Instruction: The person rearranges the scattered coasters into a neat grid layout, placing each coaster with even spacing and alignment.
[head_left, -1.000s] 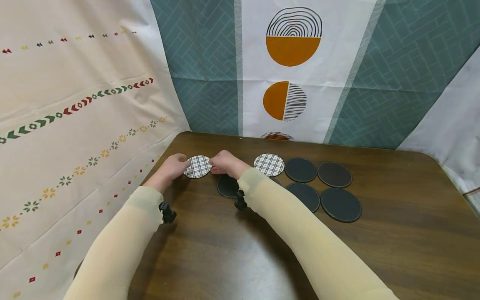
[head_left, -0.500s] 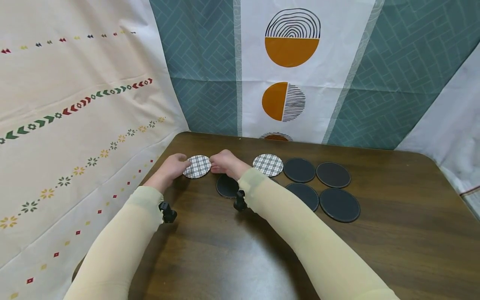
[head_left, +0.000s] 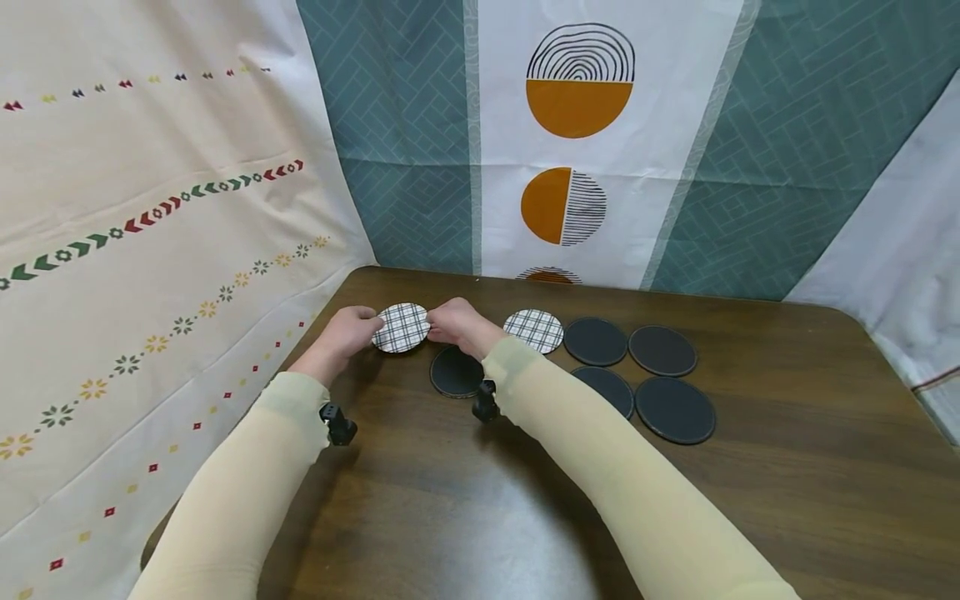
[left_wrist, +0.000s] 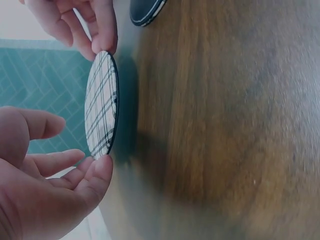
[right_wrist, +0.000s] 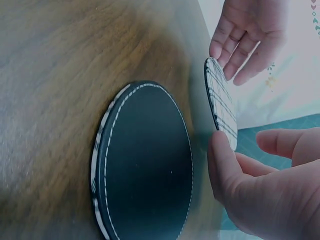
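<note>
A round plaid coaster, white with dark lines, is raised off the table at the back left. My left hand pinches its left edge, and my right hand pinches the opposite edge. In the left wrist view the coaster stands clear of the wood, its thin dark underside edge showing. The right wrist view has fingers of both hands at its rim, plaid face turned away from the table. Just below my right hand lies a black stitched coaster, partly covered by that hand in the head view.
Another plaid coaster lies right of my right hand. Several black coasters lie in two rows beyond it, some partly behind my right sleeve. Patterned cloths hang along the wooden table's back and left edges.
The plaid coaster between my hands has risen from the table and shifted slightly right. Both hands moved with it, while the other coasters stayed in place.
</note>
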